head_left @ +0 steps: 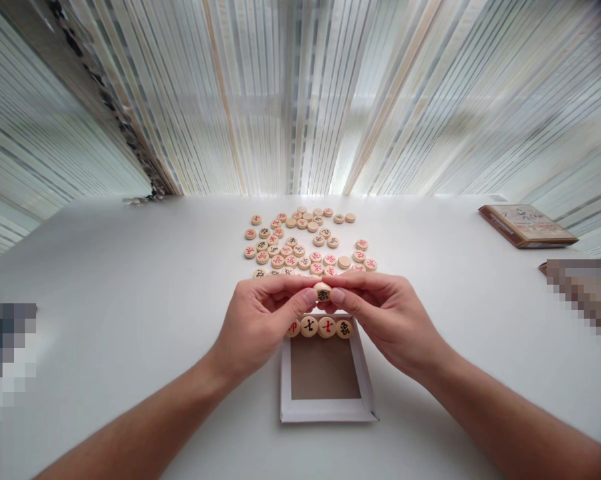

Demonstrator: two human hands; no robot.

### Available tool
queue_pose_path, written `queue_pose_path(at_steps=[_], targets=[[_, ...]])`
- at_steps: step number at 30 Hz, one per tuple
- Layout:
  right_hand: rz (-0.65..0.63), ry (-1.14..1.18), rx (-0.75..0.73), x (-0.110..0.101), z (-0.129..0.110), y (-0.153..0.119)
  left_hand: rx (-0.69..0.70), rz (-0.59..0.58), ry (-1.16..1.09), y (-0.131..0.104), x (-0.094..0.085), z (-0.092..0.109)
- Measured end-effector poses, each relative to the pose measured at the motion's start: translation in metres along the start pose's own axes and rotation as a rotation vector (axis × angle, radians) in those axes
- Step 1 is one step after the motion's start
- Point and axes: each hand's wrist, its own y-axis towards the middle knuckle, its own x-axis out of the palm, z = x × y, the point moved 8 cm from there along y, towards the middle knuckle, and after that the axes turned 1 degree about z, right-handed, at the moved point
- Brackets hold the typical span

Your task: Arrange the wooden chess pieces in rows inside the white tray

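The left hand and the right hand meet at the middle of my view, both gripping one piece between thumbs and fingers — a small wooden disc with a black character turned toward me. They hold it just beyond a row of four pieces in the tray, near its far edge. The tray is white-walled with a brown floor, and it sits on the white surface between the two forearms. From left to right in that row I read a red piece, partly covered by the left hand, then a black piece, a red piece beside it, and a black piece at the right end. The rest of the tray floor that I can see is bare. Beyond the hands, loose pieces lie spread over the surface, some with red marks, some with black, a few with plain faces up; the hands hide part of the nearest ones from me. Well off to the right I see a flat box, and nearer on that side a pixelated object that I cannot make out. Striped curtains hang behind the surface.
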Motion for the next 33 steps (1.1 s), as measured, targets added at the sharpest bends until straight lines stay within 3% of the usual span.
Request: queue_pose_path(at_steps=[11, 22, 28, 33], targets=[[-0.013, 0.065, 0.084, -0.002, 0.01, -0.001, -0.105, -0.031, -0.18, 0.002, 0.002, -0.008], [-0.034, 0.117, 0.12, 0.0, 0.008, 0.0, -0.149, -0.025, -0.196, -0.001, 0.002, -0.009], [-0.009, 0.092, 0.128, 0.001, 0.007, -0.001, -0.119, -0.032, -0.216, 0.0, 0.004, -0.004], [-0.002, 0.11, 0.126, 0.006, 0.001, 0.0, -0.027, -0.023, -0.106, -0.002, 0.003, -0.002]])
